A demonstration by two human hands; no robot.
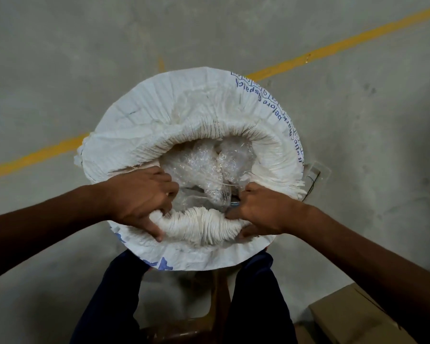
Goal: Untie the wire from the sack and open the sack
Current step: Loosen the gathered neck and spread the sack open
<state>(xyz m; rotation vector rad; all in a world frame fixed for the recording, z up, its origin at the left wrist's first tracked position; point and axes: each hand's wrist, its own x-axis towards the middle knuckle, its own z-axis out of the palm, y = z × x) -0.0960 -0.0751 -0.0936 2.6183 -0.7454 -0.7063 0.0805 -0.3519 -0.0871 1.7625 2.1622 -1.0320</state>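
Note:
A white woven sack [144, 120] with blue print stands upright below me, seen from above. Its mouth gapes open, the rim rolled into a thick pleated band. Inside lies a crumpled clear plastic liner [204, 167], twisted shut at its neck. My left hand [144, 197] grips the near rim at its left end, fingers tucked inside. My right hand [261, 209] grips the same rim at its right end. A thin dark wire [312, 181] hangs outside the sack at its right edge.
The sack rests on a grey concrete floor crossed by a yellow painted line [345, 42]. My dark trouser legs [256, 301] stand just below it. A brown cardboard box [358, 319] sits at the bottom right.

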